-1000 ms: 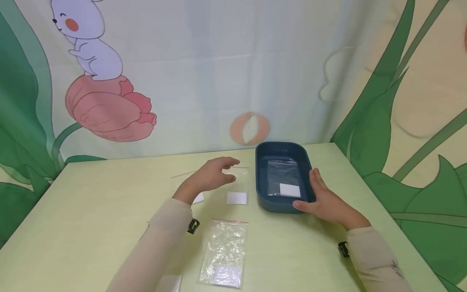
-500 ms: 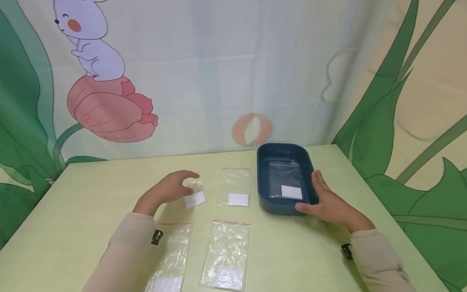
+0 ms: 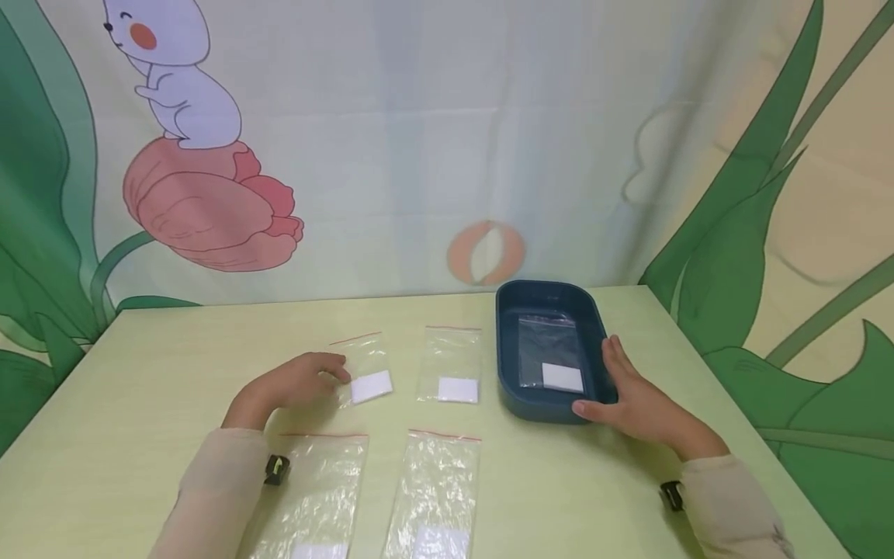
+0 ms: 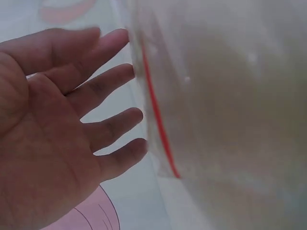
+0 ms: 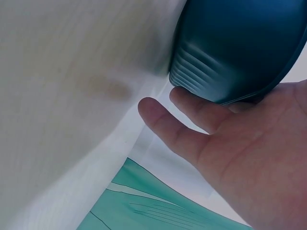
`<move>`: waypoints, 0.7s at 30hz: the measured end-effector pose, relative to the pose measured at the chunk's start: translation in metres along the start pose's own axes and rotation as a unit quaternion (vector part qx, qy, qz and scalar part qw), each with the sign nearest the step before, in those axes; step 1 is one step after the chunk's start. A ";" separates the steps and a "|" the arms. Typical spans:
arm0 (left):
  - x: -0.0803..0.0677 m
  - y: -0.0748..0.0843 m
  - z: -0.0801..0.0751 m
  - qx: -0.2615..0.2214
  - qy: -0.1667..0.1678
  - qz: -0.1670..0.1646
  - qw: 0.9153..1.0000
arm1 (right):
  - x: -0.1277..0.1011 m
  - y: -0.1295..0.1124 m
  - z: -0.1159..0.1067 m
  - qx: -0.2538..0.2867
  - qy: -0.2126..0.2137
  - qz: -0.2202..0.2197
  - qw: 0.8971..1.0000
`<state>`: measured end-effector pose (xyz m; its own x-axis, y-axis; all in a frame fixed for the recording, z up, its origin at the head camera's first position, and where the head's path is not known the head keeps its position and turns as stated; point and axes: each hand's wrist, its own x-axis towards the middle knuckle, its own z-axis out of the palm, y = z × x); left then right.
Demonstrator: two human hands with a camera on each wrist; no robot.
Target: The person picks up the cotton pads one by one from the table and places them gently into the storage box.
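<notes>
My left hand (image 3: 302, 381) lies low over the table, fingers nearly straight, with its fingertips at the left edge of a small clear zip bag (image 3: 363, 366) that has a red strip and a white label. In the left wrist view the left hand (image 4: 57, 134) is open beside that bag (image 4: 216, 96). My right hand (image 3: 628, 394) rests flat against the right side of a dark blue tray (image 3: 508, 371), thumb at its near corner. The right wrist view shows the right hand (image 5: 240, 163) with straight fingers along the tray (image 5: 235, 48). One clear bag (image 3: 552, 355) lies inside the tray.
A second small zip bag (image 3: 452, 365) lies between the left one and the tray. Two larger clear bags (image 3: 314, 493) (image 3: 434, 493) lie at the near edge of the pale green table (image 3: 174, 365). A printed curtain hangs behind the table.
My left hand has drawn back to the left, from over the middle small bag to the left small bag, and dropped lower. The right hand has stayed on the tray.
</notes>
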<state>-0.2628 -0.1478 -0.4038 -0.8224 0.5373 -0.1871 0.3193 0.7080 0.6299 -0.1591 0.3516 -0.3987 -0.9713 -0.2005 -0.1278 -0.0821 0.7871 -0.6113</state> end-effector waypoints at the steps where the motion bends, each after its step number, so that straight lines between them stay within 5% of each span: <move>1: 0.000 -0.001 0.000 -0.005 0.000 -0.004 1.000 | 0.000 0.000 0.000 0.002 0.000 0.000 1.000; 11: -0.008 -0.005 -0.005 -0.002 0.001 0.017 1.000 | -0.002 0.001 0.001 -0.010 0.008 0.001 1.000; 21: -0.008 -0.002 -0.011 -0.008 0.093 0.007 0.996 | 0.000 0.002 0.003 -0.013 0.009 -0.005 1.000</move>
<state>-0.2623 -0.1586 -0.3953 -0.8913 0.4521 -0.0353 0.3257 0.6924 0.6438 -0.1590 0.3515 -0.4022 -0.9741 -0.1986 -0.1078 -0.0977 0.8004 -0.5914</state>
